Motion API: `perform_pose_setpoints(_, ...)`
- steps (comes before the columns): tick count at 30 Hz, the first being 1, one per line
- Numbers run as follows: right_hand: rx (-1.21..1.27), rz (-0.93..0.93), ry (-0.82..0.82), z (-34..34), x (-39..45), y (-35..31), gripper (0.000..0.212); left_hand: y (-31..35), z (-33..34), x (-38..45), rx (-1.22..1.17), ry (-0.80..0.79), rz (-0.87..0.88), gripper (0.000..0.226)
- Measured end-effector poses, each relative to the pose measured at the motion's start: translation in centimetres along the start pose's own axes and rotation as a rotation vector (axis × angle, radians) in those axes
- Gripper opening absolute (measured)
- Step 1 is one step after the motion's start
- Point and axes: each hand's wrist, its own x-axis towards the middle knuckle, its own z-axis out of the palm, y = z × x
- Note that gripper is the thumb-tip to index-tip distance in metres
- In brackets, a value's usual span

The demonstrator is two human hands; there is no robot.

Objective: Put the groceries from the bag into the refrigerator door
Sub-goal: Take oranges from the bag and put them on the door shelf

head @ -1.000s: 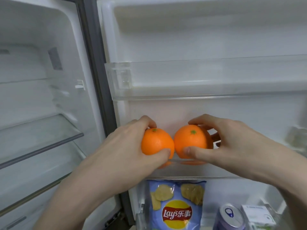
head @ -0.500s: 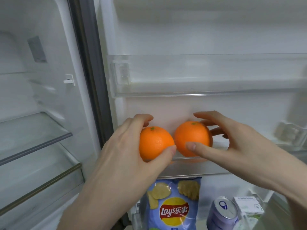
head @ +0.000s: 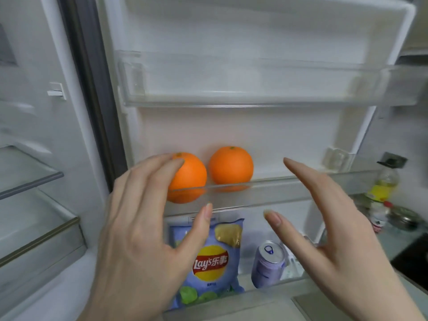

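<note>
Sitting side by side at twelve o'clock, both oranges (head: pixel 188 176) rest in the middle door shelf (head: pixel 301 188). Left hand (head: pixel 143 228) and right hand (head: pixel 333 228) hang empty, fingers spread. Placing looks finished; fetching another grocery likely follows.

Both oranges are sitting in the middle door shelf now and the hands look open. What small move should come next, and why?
Probably draw both hands back toward the bag for the next item. The two oranges rest side by side in the middle door shelf, and the left hand and right hand are open and hold nothing. The upper shelf shows nothing inside.
</note>
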Motion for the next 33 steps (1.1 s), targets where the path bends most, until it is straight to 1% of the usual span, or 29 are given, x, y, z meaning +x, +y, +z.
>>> perform_pose_setpoints(1, -0.049, -0.066, 0.009, -1.2, -2.1, -0.8, 0.069, 0.6, 0.1, -0.7, 0.008, 0.011, 0.01, 0.053)
perform_pose_setpoints(3, -0.177, -0.06, 0.152, -3.1, -5.1, -4.2, 0.066, 1.7, 0.3, -2.3, 0.01, 0.016, 0.022, 0.054)
perform_pose_setpoints(4, -0.223, -0.062, 0.189, -4.5, -7.9, -5.7, 0.066, 2.4, 0.5, -3.1, 0.005, 0.005, 0.022, 0.054)
perform_pose_setpoints(6, -0.263, -0.049, 0.2, -5.8, -10.8, -5.5, 0.067, 4.1, 0.9, -4.9, -0.018, -0.042, 0.016, 0.054)
perform_pose_setpoints(8, -0.394, 0.036, 0.174, -6.7, -13.4, -5.0, 0.067, 6.4, 1.4, -6.7, -0.072, -0.102, 0.021, 0.054)
perform_pose_setpoints(11, -0.483, 0.078, 0.188, -9.0, -18.8, -4.4, 0.067, 10.4, 2.1, -9.1, -0.157, -0.201, 0.072, 0.053)
perform_pose_setpoints(16, -0.667, 0.249, 0.207, -13.6, -28.8, -4.7, 0.066, 18.6, 2.3, -13.1, -0.28, -0.318, 0.143, 0.05)
perform_pose_setpoints(21, -0.811, 0.434, 0.302, -18.4, -39.3, -6.9, 0.065, 27.4, 1.9, -18.0, -0.435, -0.44, 0.248, 0.051)
perform_pose_setpoints(28, -0.992, 0.696, 0.438, -24.1, -53.9, -10.9, 0.065, 40.1, 0.3, -24.8, -0.696, -0.526, 0.443, 0.049)
perform_pose_setpoints(33, -1.059, 0.856, 0.532, -26.8, -62.3, -13.8, 0.063, 48.4, -0.9, -29.2, -0.846, -0.585, 0.594, 0.047)
